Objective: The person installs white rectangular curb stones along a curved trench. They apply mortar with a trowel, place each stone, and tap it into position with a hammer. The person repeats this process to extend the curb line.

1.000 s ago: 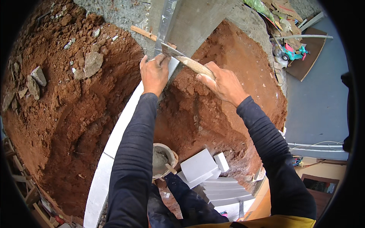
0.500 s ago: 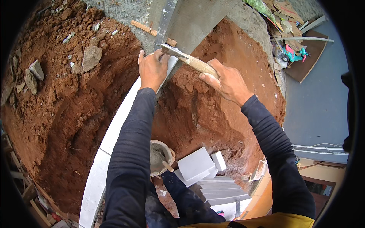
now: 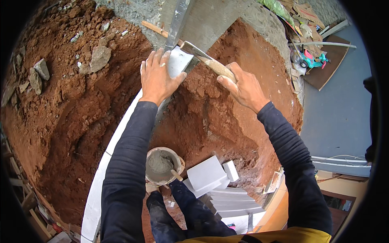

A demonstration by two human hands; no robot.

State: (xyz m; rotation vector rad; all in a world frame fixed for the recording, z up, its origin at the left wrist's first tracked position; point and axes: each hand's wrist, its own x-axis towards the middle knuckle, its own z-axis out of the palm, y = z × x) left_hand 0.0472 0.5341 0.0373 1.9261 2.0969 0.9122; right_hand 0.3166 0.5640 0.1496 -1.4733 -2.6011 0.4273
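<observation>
Down in the head view, the left hand (image 3: 159, 81) lies on the long white wall (image 3: 179, 61), fingers spread and gripping nothing. The right hand (image 3: 245, 87) squeezes a tool (image 3: 219, 68) (wooden handle, metal blade) beside the wall's far end.

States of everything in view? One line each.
Left hand: open, laid on white blocks.
Right hand: closed on hand tool.
White blocks: laid in a row.
Hand tool: gripped by its wooden handle.
Bucket: upright, partly filled with grey mix.
Loose blocks: piled near bucket.
</observation>
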